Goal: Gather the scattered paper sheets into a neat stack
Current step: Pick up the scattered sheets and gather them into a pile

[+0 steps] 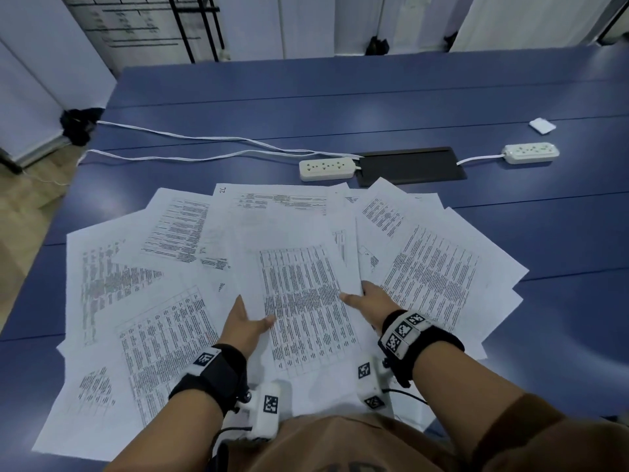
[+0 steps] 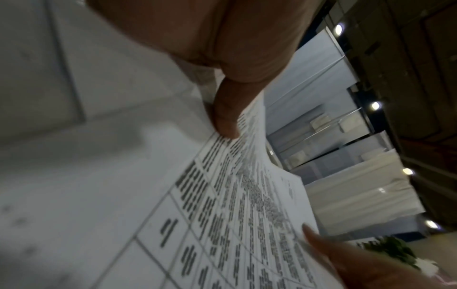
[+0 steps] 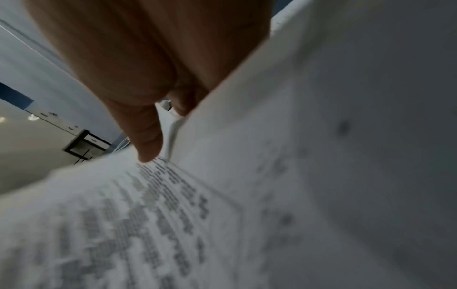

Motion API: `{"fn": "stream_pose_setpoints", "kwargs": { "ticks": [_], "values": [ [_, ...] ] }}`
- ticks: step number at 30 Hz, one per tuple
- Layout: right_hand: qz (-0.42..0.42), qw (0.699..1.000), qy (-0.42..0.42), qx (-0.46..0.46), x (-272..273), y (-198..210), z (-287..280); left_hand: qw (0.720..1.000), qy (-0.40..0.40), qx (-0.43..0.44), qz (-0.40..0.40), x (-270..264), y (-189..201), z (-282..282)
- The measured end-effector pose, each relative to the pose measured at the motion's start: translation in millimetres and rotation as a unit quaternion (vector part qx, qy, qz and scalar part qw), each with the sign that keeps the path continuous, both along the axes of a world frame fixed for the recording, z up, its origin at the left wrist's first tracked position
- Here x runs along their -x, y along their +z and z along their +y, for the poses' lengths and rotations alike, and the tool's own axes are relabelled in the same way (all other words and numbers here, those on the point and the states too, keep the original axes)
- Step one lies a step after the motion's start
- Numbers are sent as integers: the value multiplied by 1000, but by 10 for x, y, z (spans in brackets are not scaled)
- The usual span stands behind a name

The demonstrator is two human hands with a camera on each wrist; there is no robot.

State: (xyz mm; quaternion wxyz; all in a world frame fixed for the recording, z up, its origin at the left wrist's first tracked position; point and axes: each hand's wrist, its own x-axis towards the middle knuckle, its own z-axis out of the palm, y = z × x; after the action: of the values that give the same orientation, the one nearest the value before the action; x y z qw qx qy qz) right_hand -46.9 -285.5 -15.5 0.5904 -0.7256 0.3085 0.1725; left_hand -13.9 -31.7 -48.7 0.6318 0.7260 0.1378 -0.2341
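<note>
The paper sheets (image 1: pixel 177 301) are fanned out all over the blue tabletop (image 1: pixel 340 107), overlapping every which way, on the near side of the two power strips (image 1: pixel 326 168). One printed page (image 1: pixel 303 301) sits on top in the middle, and that's the one in hand.

Paper like this is light, floppy and slick — sheets slide over each other easily and crease if you grab the middle, so I'd say the side edges are the place to take hold.

That's pretty much what's going on: the left hand (image 1: pixel 245 321) has its thumb on top of the page's left edge with fingers tucked under it, and the right hand (image 1: pixel 369 301) does the same on the right edge. Both grips are a loose pinch on that one page, not a fist — the wrist views show each thumb (image 2: pixel 226 117) pressing down on the print.
</note>
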Motion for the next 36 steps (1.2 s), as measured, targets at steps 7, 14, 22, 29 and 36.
{"fn": "stream_pose_setpoints", "kwargs": {
  "ticks": [7, 14, 22, 29, 36],
  "values": [
    [-147, 978, -72, -132, -38, 617, -324, 988, -4, 85, -132, -212, 857, -59],
    [-288, 946, -84, -124, -158, 1313, -264, 956, 19, 90, -279, -390, 1510, -193],
    [-265, 958, -49, -102, -99, 1365, -129, 965, -24, 69, -253, -353, 1563, -260],
    [-269, 957, -43, -99, -105, 1420, -183, 963, -80, 82, -242, -464, 1656, -243],
    [-208, 969, -102, -83, -134, 1231, -125, 979, -51, 29, -197, -456, 1544, -340]
  ]
}}
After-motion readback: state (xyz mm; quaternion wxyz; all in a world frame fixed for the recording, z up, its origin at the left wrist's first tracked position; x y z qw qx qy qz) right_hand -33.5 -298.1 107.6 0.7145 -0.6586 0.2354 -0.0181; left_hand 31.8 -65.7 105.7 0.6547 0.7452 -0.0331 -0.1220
